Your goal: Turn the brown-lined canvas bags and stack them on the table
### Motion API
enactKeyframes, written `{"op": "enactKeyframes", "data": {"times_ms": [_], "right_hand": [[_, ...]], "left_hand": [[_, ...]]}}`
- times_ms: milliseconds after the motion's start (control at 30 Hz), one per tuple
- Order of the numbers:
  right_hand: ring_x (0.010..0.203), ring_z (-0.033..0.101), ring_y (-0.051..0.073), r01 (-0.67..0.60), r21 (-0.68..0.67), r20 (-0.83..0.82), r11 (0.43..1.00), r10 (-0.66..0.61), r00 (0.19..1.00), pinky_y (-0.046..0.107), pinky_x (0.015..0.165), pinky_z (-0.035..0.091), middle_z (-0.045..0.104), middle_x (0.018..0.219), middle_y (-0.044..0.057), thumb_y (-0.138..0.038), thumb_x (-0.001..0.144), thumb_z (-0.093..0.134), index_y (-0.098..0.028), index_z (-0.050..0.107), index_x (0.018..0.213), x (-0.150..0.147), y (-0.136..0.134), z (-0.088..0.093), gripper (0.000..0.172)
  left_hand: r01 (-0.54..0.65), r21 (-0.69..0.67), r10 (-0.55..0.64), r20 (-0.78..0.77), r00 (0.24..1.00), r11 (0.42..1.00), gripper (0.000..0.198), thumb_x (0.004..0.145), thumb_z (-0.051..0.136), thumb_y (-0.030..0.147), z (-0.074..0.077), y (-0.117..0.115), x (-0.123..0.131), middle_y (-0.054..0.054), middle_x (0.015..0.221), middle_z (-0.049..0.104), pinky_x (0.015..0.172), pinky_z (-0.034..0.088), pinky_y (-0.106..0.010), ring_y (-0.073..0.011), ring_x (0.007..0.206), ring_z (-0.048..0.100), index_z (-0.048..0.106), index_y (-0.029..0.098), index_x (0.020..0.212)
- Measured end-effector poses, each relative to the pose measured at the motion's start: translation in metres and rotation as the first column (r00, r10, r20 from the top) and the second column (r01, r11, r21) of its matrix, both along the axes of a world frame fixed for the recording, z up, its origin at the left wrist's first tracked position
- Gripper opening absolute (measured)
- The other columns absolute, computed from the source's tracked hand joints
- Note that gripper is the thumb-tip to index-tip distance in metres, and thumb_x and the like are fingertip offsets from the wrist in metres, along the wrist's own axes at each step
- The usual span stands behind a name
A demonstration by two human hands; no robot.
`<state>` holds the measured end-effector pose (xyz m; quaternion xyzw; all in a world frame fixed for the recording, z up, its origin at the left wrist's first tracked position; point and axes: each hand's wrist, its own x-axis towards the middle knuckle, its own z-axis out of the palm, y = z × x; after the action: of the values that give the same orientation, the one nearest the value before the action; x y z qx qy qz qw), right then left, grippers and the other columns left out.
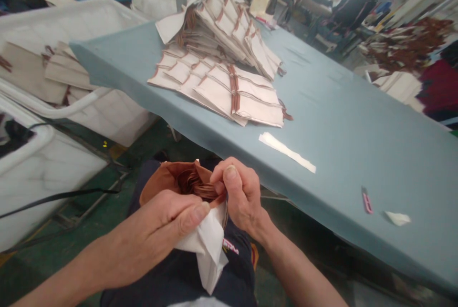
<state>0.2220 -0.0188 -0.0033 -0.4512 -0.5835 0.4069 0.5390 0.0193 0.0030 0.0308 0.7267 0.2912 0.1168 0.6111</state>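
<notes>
Low in front of my lap I hold a fabric piece [157,184] with a brown side and white cloth [211,250] hanging below. My left hand [164,230] is closed on its near edge, the thumb lying along the top. The fingers of my right hand [240,195] are curled and pinch the rim at the right. Between the hands, a bunch of dark brown strips [195,184] shows within the brown fold. The underside of the piece is hidden by my hands.
A blue-green table [343,140] bears stacked white fabric panels [214,83] with brown edging, a white strip [288,152], pink thread snips [367,201] and a white scrap [398,218]. White bins [107,14] with fabric pieces stand at left. A person [352,11] sits far back right.
</notes>
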Motion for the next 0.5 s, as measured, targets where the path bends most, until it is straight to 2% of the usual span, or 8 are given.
{"op": "enactKeyframes", "data": {"times_ms": [100,167,233,300,367,433,500], "right_hand": [[0.056,0.052,0.014,-0.022,-0.048,0.003,0.999,0.022,1.0,0.029,0.056,0.046,0.059,0.065,-0.001,-0.073,0.116,0.045,-0.022,0.067,0.084,0.0,-0.003,-0.003,0.065],[0.06,0.055,0.016,-0.05,-0.07,-0.035,0.996,0.047,0.998,0.03,0.059,0.049,0.063,0.069,0.001,-0.077,0.115,0.044,-0.022,0.068,0.085,0.0,-0.004,-0.006,0.067],[0.068,0.061,0.018,-0.063,-0.095,-0.087,0.994,0.054,0.995,0.031,0.065,0.052,0.069,0.077,0.004,-0.076,0.115,0.044,-0.022,0.071,0.088,0.001,-0.005,-0.009,0.066],[0.077,0.066,0.019,-0.062,-0.117,-0.141,0.991,0.045,0.989,0.032,0.069,0.054,0.075,0.089,0.007,-0.075,0.115,0.043,-0.023,0.073,0.093,0.003,-0.002,-0.013,0.064],[0.086,0.07,0.02,-0.051,-0.135,-0.202,0.99,0.023,0.979,0.031,0.069,0.055,0.079,0.101,0.009,-0.074,0.115,0.044,-0.023,0.074,0.098,0.005,0.005,-0.021,0.062],[0.093,0.072,0.022,-0.05,-0.187,-0.265,0.981,-0.001,0.964,0.03,0.067,0.056,0.081,0.112,0.011,-0.076,0.112,0.047,-0.023,0.074,0.102,0.007,0.016,-0.036,0.061],[0.1,0.074,0.023,-0.076,-0.287,-0.289,0.955,-0.011,0.957,0.029,0.069,0.057,0.081,0.119,0.013,-0.081,0.109,0.051,-0.022,0.074,0.107,0.008,0.029,-0.059,0.063]], "left_hand": [[-0.067,0.236,0.064,0.018,0.998,0.97,0.047,0.114,0.043,0.029,0.0,-0.012,0.006,0.007,0.06,0.047,0.052,0.033,-0.025,-0.0093,0.053,0.045,0.042,0.023,0.067],[-0.12,0.404,0.085,0.104,0.991,0.907,0.041,0.106,0.047,0.016,0.001,-0.025,0.011,0.007,0.055,0.047,0.05,0.028,-0.029,-0.0085,0.048,0.044,0.039,0.023,0.066],[-0.142,0.501,0.053,0.189,0.981,0.854,0.037,0.101,0.05,0.01,0.002,-0.038,0.018,0.007,0.056,0.055,0.052,0.031,-0.031,-0.0098,0.049,0.049,0.041,0.023,0.068],[-0.11,0.521,0.001,0.205,0.979,0.846,0.036,0.102,0.055,0.01,0.004,-0.049,0.025,0.004,0.061,0.065,0.056,0.038,-0.032,-0.0126,0.054,0.058,0.046,0.024,0.07],[-0.066,0.487,-0.027,0.182,0.983,0.871,0.035,0.101,0.063,0.01,0.006,-0.054,0.031,0.004,0.067,0.069,0.061,0.043,-0.032,-0.0135,0.06,0.064,0.048,0.024,0.072],[-0.033,0.419,-0.042,0.17,0.985,0.908,0.036,0.097,0.068,0.006,0.008,-0.054,0.036,0.006,0.07,0.068,0.062,0.042,-0.029,-0.0115,0.062,0.062,0.048,0.023,0.073],[0.03,0.316,-0.09,0.176,0.98,0.948,0.039,0.094,0.072,0.002,0.009,-0.05,0.039,0.008,0.071,0.063,0.06,0.038,-0.028,-0.0098,0.062,0.055,0.045,0.022,0.074]]}}
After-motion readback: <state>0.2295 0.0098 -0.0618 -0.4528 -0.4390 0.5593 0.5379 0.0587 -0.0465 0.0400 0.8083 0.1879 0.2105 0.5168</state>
